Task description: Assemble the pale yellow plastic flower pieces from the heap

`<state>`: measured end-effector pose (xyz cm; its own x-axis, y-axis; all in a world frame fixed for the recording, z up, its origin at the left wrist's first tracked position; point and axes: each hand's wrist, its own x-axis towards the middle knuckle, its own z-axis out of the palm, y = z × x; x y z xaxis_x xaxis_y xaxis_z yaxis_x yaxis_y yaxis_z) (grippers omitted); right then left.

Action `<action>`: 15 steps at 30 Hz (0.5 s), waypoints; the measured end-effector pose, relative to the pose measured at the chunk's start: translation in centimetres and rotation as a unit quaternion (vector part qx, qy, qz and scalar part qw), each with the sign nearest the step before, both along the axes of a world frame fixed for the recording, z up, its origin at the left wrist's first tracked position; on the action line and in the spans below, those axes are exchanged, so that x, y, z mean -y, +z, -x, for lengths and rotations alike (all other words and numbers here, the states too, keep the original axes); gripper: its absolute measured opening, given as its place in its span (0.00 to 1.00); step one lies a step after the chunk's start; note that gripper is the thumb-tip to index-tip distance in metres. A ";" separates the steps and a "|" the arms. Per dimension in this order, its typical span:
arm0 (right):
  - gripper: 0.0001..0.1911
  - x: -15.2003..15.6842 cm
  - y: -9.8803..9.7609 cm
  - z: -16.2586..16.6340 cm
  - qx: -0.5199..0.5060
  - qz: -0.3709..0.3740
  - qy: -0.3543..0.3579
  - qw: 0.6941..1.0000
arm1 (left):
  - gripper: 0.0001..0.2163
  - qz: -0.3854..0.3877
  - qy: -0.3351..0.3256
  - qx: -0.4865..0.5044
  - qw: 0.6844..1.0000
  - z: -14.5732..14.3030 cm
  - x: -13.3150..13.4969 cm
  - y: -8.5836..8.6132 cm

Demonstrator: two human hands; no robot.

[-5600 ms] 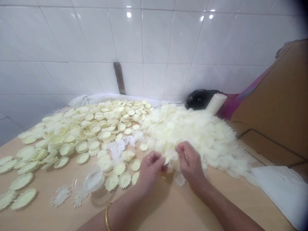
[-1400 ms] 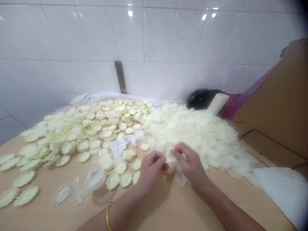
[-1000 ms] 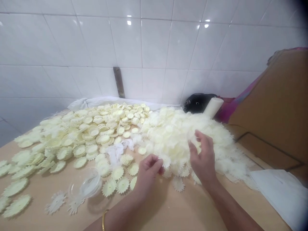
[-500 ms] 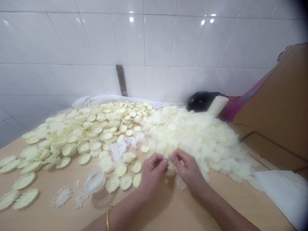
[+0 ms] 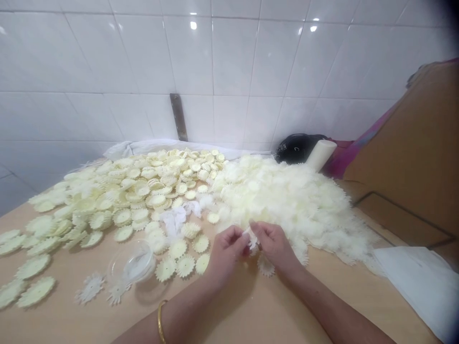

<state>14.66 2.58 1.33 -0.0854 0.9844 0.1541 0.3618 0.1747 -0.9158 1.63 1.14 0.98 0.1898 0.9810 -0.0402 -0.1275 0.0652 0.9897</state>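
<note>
Between my two hands is a small white toothed disc [image 5: 252,238], thin like fabric or paper. My left hand [image 5: 228,253] pinches its left side with thumb and forefinger. My right hand [image 5: 275,244] is closed on its right side, the fingers partly hidden. Another pale scalloped disc [image 5: 266,265] lies on the table below my right hand. Just beyond my hands is a big heap of fluffy white scalloped pieces [image 5: 287,200]. Left of my left hand lie several cream toothed discs [image 5: 185,266], each with a tiny dark centre.
A large pile of cream discs [image 5: 143,186] covers the table's left side. A clear round tub [image 5: 139,267] stands near two white cut-outs. At the back are a white roll [image 5: 322,155] and a black item [image 5: 294,149]. Right, a cardboard box [image 5: 412,167] and white sheet [image 5: 419,277].
The white disc between my fingers shows more clearly now, and my right fingers have shifted slightly over it. The whole view has moved a little; the piles look the same.
</note>
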 end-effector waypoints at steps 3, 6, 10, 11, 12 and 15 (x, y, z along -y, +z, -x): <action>0.24 -0.1 0.2 0.0 -0.026 0.020 0.006 0.999 | 0.12 -0.024 0.012 -0.016 1.000 0.1 -0.1 -0.1; 0.24 -0.2 0.4 -0.1 -0.047 0.017 0.018 0.999 | 0.12 -0.042 0.032 -0.024 0.998 0.3 -0.2 -0.1; 0.23 -0.2 0.8 -0.5 -0.032 0.014 0.070 0.997 | 0.12 -0.051 0.051 -0.025 0.997 0.5 -0.4 -0.2; 0.22 -0.1 1.0 -0.6 -0.019 0.015 0.088 0.996 | 0.12 -0.048 0.057 -0.023 0.997 0.5 -0.5 -0.2; 0.22 -0.1 1.1 -0.7 0.000 0.012 0.104 0.995 | 0.12 -0.042 0.065 -0.019 0.997 0.6 -0.6 -0.2; 0.20 0.1 1.3 -0.8 0.079 -0.023 0.128 0.988 | 0.11 -0.021 0.106 0.007 0.994 1.0 -1.3 0.1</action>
<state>15.48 2.48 2.63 -0.3569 0.9198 0.1629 0.4391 0.3191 -0.8399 0.60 2.40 1.05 -0.0219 0.9998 0.0031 -0.1475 -0.0063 0.9890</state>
